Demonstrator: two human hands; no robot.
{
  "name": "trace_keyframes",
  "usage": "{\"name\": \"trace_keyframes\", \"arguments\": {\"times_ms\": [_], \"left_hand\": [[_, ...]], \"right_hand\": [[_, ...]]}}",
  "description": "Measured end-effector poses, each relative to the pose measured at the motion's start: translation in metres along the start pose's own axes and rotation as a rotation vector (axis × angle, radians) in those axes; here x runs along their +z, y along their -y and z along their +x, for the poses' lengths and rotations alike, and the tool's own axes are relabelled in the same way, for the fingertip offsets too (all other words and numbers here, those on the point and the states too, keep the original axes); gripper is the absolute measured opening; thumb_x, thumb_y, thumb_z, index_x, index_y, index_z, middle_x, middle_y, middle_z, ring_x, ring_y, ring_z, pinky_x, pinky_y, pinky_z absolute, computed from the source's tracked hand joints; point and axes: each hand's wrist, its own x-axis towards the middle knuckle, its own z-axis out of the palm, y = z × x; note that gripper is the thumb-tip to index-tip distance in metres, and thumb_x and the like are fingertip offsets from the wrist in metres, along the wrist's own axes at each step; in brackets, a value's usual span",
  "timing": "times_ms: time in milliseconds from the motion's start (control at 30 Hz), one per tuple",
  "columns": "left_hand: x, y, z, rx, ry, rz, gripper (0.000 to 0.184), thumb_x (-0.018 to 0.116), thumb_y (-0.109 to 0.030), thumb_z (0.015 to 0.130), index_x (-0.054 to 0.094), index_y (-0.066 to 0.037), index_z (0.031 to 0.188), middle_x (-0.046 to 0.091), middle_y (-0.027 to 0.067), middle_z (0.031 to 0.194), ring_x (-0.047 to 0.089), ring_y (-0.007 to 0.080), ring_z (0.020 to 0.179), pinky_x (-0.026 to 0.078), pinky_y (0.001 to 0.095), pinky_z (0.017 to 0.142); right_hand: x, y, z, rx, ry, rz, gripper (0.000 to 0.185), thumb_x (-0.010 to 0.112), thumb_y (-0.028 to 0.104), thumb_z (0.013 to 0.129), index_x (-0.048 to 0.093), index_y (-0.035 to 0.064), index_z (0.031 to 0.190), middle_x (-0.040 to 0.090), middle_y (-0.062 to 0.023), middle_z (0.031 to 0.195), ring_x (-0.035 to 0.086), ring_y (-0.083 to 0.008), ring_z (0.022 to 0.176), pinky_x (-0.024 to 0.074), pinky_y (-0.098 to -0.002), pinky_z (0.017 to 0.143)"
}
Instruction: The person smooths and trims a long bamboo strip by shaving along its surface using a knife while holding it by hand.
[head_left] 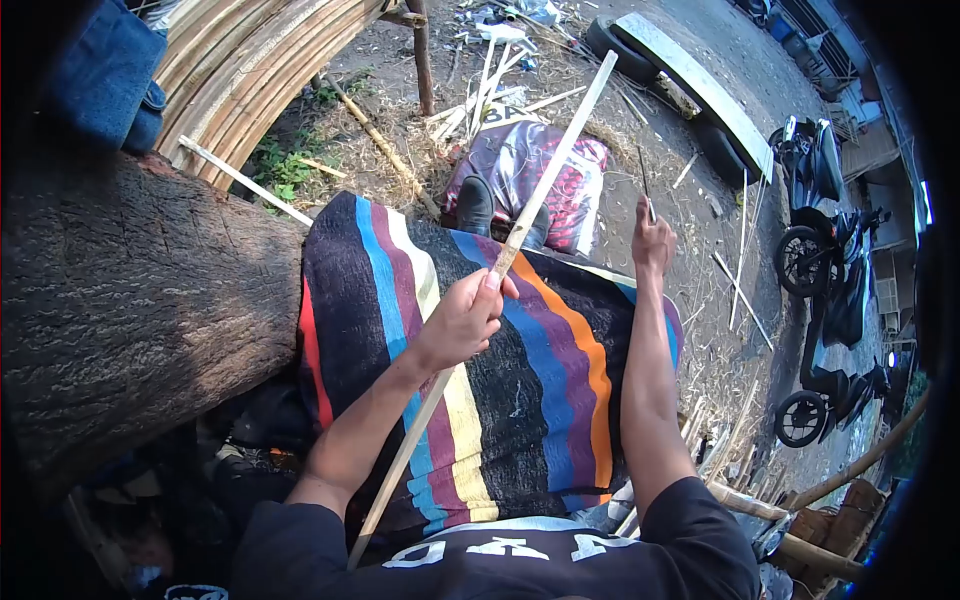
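A long pale wooden strip point(560, 150) runs diagonally across the striped cloth point(540, 390) over my lap. My left hand point(465, 318) is wrapped round the strip near its middle, thumb on top. Off to the right, beyond the cloth's edge, my right hand point(653, 238) is closed round the handle of a thin-bladed knife point(645, 178), its blade pointing away from me. The knife and the strip are apart. My shoes point(475, 205) rest on a printed sack point(577, 190) on the ground.
A thick tree trunk point(150, 290) stands at the left, with stacked bamboo strips point(270, 60) behind it. Tyres point(625, 55) under a pale board point(700, 85) lie ahead. Parked motorcycles point(835, 250) are at the right. Loose strips and bamboo poles point(820, 555) lie around.
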Motion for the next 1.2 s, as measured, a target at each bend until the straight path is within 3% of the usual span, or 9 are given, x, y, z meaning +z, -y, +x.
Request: {"name": "trace_keyframes", "arguments": {"times_ms": [133, 400, 433, 533, 633, 833, 967, 1067, 1200], "left_hand": [[-0.015, 0.008, 0.032, 0.095, -0.053, -0.042, 0.038, 0.034, -0.038, 0.111, 0.049, -0.004, 0.117, 0.032, -0.0080, 0.073, 0.027, -0.0012, 0.049, 0.025, 0.0175, 0.040], [-0.012, 0.032, 0.032, 0.067, -0.142, 0.067, 0.033, 0.036, -0.037, 0.110, 0.049, -0.006, 0.108, 0.034, -0.0066, 0.071, 0.029, -0.0003, 0.049, 0.026, 0.0184, 0.040], [-0.015, 0.031, 0.031, 0.103, -0.197, 0.141, 0.037, 0.038, -0.031, 0.109, 0.052, -0.002, 0.093, 0.048, 0.0006, 0.070, 0.048, 0.0102, 0.058, 0.041, 0.0305, 0.053], [-0.023, 0.038, 0.031, 0.182, -0.223, 0.438, 0.032, 0.039, -0.025, 0.108, 0.053, 0.001, 0.095, 0.053, 0.0093, 0.066, 0.054, 0.0224, 0.057, 0.044, 0.0389, 0.057], [-0.020, 0.052, 0.037, 0.406, -0.247, 0.507, 0.035, 0.037, -0.028, 0.109, 0.055, -0.001, 0.095, 0.047, -0.0001, 0.069, 0.046, 0.0106, 0.053, 0.040, 0.0291, 0.051], [-0.014, 0.048, 0.034, 0.479, -0.304, 0.702, 0.030, 0.036, -0.020, 0.107, 0.055, 0.002, 0.099, 0.054, 0.0114, 0.064, 0.055, 0.0252, 0.055, 0.046, 0.0396, 0.059], [-0.017, 0.056, 0.030, 0.457, -0.345, 0.767, 0.027, 0.036, -0.015, 0.106, 0.055, 0.002, 0.099, 0.055, 0.0158, 0.065, 0.058, 0.0332, 0.058, 0.046, 0.0437, 0.061], [0.007, 0.060, 0.010, 0.416, -0.246, 0.731, 0.026, 0.034, -0.013, 0.105, 0.055, 0.002, 0.099, 0.055, 0.0167, 0.067, 0.058, 0.0323, 0.060, 0.046, 0.0440, 0.061], [-0.010, 0.044, 0.036, 0.281, -0.310, 0.461, 0.032, 0.035, -0.022, 0.109, 0.057, -0.001, 0.099, 0.050, 0.0025, 0.069, 0.051, 0.0128, 0.059, 0.044, 0.0316, 0.057]], "right_hand": [[-0.056, 0.044, -0.021, 0.016, 0.055, 0.257, 0.086, 0.038, 0.075, 0.095, 0.065, -0.0051, 0.076, 0.063, -0.0250, 0.068, 0.062, -0.0386, 0.066, 0.0421, -0.0516, 0.064], [-0.040, 0.090, -0.121, -0.718, 0.357, 0.221, 0.059, 0.067, 0.062, 0.085, 0.054, 0.0064, 0.072, 0.057, -0.0159, 0.056, 0.063, -0.0380, 0.057, 0.0467, -0.0466, 0.052], [-0.039, 0.091, -0.124, -0.802, 0.344, 0.170, 0.062, 0.069, 0.065, 0.081, 0.047, 0.0088, 0.068, 0.055, -0.0123, 0.053, 0.062, -0.0347, 0.052, 0.0461, -0.0447, 0.049], [-0.031, 0.091, -0.125, -0.833, 0.364, 0.181, 0.047, 0.072, 0.053, 0.083, 0.060, 0.0083, 0.078, 0.058, -0.0162, 0.059, 0.063, -0.0382, 0.058, 0.0464, -0.0466, 0.053], [-0.015, 0.088, -0.119, -0.926, 0.199, 0.202, 0.058, 0.076, 0.059, 0.078, 0.049, 0.0093, 0.069, 0.055, -0.0110, 0.052, 0.062, -0.0329, 0.052, 0.0471, -0.0430, 0.050], [0.008, 0.077, -0.117, -0.874, 0.201, 0.173, 0.049, 0.087, 0.041, 0.068, 0.050, 0.0078, 0.071, 0.062, -0.0136, 0.061, 0.065, -0.0332, 0.060, 0.0493, -0.0462, 0.057], [0.035, 0.065, -0.102, -0.656, 0.263, 0.032, 0.057, 0.070, 0.059, 0.082, 0.063, 0.0032, 0.082, 0.067, -0.0195, 0.070, 0.068, -0.0408, 0.070, 0.0515, -0.0513, 0.065], [0.034, 0.043, -0.049, -0.075, 0.276, -0.049, 0.089, 0.038, 0.079, 0.091, 0.070, -0.0037, 0.088, 0.068, -0.0286, 0.079, 0.067, -0.0496, 0.084, 0.0511, -0.0566, 0.075], [0.022, 0.011, -0.027, 0.030, 0.251, 0.098, 0.088, 0.037, 0.077, 0.093, 0.067, -0.0044, 0.081, 0.065, -0.0310, 0.076, 0.066, -0.0506, 0.084, 0.0483, -0.0561, 0.073]]}}
